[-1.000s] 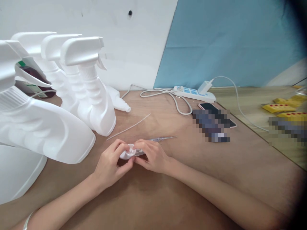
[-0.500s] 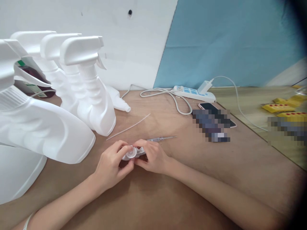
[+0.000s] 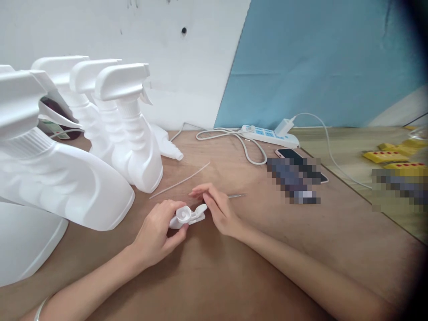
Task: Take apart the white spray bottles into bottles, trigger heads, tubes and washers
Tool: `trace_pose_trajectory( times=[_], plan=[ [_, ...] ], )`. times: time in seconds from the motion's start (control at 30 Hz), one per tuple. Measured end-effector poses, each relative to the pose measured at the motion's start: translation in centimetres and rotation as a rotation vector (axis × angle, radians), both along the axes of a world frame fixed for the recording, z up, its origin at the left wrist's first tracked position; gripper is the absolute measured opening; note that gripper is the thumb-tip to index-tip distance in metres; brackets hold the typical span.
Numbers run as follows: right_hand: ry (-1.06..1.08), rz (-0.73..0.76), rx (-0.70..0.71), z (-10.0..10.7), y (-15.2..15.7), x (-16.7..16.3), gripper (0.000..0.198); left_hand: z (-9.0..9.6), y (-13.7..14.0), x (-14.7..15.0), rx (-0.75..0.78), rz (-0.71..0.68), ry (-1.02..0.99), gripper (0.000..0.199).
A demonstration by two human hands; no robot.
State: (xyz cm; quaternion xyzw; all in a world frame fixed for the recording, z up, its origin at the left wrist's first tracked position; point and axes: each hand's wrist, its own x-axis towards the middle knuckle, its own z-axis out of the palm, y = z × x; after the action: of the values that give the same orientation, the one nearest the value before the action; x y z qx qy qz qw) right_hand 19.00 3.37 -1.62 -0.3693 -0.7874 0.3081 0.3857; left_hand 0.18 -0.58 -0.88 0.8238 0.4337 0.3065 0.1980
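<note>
My left hand [image 3: 158,234] grips a white spray trigger head [image 3: 183,215] just above the table. Its round collar faces up toward me and its trigger points right. Beside the trigger, apart from it, my right hand [image 3: 219,209] is lifted with the fingers loosely bent and apart, holding nothing that I can see. Behind that hand lies a screwdriver [image 3: 236,195], its handle hidden by the fingers. A thin white dip tube [image 3: 180,181] rests on the table beyond my hands.
Several white spray bottles [image 3: 137,147] stand at the left, and a bottle without a sprayer [image 3: 167,145] lies behind them. A power strip [image 3: 272,137] with a white cable [image 3: 249,149] is at the back. A phone [image 3: 301,162] lies at the right, near yellow items [image 3: 384,156].
My right hand has let go of the spray head's trigger end and moved slightly right, its fingers opening. My left hand keeps its hold. The view has tilted up slightly.
</note>
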Motion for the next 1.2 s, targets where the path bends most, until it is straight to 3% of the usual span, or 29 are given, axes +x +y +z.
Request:
trace_pose_trajectory(
  times=[0.1,0.23,0.43,0.6,0.8,0.93,1.03,1.2],
  plan=[
    [-0.202,-0.160,0.095,-0.7,1.6,0.6,0.026,0.1,-0.1,0.0,0.058,-0.048,0.030,0.029],
    [-0.512,-0.191,0.267,-0.9,3.6,1.5,0.039,0.1,-0.2,-0.1,0.076,-0.087,0.044,0.033],
    [-0.675,-0.233,0.230,-0.7,4.9,2.3,0.044,0.0,-0.2,-0.2,0.060,-0.111,0.050,0.032],
    [-0.636,-0.239,0.270,-1.1,5.1,2.6,0.037,0.2,-0.2,0.0,0.032,-0.121,0.056,0.033],
    [-0.441,-0.304,0.275,-1.7,5.6,3.0,0.033,0.3,-0.1,0.0,0.001,-0.149,0.059,0.038],
    [-0.418,-0.252,0.247,-1.4,5.9,3.1,0.029,0.2,-0.1,0.0,0.003,-0.146,0.072,0.037],
    [-0.606,-0.209,0.292,-0.7,5.8,3.1,0.024,0.2,-0.1,0.0,0.014,-0.142,0.053,0.039],
    [-0.988,-0.133,0.534,0.8,5.6,3.3,0.018,0.3,-0.2,0.0,-0.004,-0.148,0.039,0.038]
  ],
)
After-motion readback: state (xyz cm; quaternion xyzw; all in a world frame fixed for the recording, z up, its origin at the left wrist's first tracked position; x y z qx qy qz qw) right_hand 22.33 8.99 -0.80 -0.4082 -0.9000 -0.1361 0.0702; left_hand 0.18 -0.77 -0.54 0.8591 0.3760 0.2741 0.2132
